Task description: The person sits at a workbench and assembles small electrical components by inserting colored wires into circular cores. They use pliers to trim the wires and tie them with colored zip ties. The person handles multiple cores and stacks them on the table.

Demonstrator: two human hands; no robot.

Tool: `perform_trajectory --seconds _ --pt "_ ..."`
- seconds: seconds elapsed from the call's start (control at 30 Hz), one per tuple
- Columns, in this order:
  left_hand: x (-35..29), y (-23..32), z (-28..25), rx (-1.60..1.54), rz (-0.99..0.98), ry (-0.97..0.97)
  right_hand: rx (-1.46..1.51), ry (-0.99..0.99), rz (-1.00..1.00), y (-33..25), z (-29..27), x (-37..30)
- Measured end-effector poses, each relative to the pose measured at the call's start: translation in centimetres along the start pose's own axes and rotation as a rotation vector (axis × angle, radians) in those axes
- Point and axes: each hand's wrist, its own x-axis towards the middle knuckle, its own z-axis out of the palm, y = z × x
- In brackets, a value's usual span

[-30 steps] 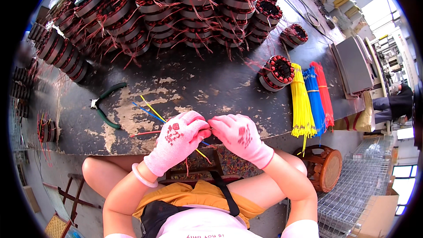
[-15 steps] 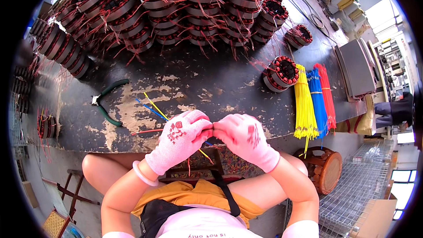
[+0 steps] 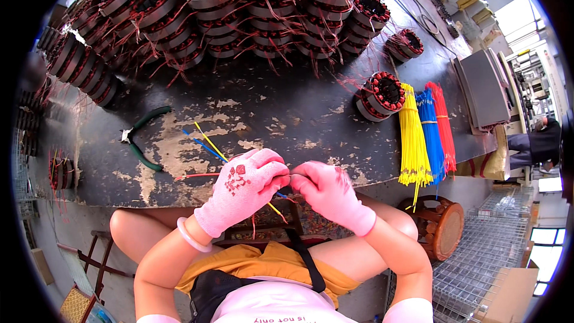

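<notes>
My left hand (image 3: 242, 188), in a pink glove with a dark red print, is closed around a few thin insulated wires. A yellow wire (image 3: 206, 136), a blue wire (image 3: 203, 145) and a red wire (image 3: 194, 175) stick out on its left side, and coloured ends hang below its fingers. My right hand (image 3: 335, 194), gloved alike, pinches at a thin wire end beside the left fingertips; the exact spot is partly hidden by the fingers. Both hands are at the table's near edge, above my lap. Green-handled cutters (image 3: 136, 148) lie to the left.
Stacked motor stators (image 3: 269, 12) with loose red leads fill the table's far side. One stator (image 3: 381, 97) stands at right, beside bundles of yellow wires (image 3: 412, 149), blue wires (image 3: 430, 137) and red wires (image 3: 443, 125). A wooden stool (image 3: 445, 227) and wire mesh (image 3: 478, 233) are right of me.
My right hand has turned slightly, and its fingertips have drawn a little away from the left ones. The left hand keeps its grip on the wires. The whole view has shifted slightly.
</notes>
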Motion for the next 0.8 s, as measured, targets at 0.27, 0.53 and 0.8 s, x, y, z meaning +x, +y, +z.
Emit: perform_trajectory --seconds 0.27,0.53,0.8 --pt "0.2 0.2 0.1 -0.004 -0.012 0.012 -0.193 0.084 -0.285 -0.2 -1.3 -0.4" --pt "0.3 0.2 -0.1 0.012 0.032 -0.027 0.644 -0.208 0.370 1.3 -0.7 1.3" --pt "0.2 0.1 0.0 -0.008 -0.019 0.005 -0.518 0.423 -0.477 0.7 0.4 -0.7"
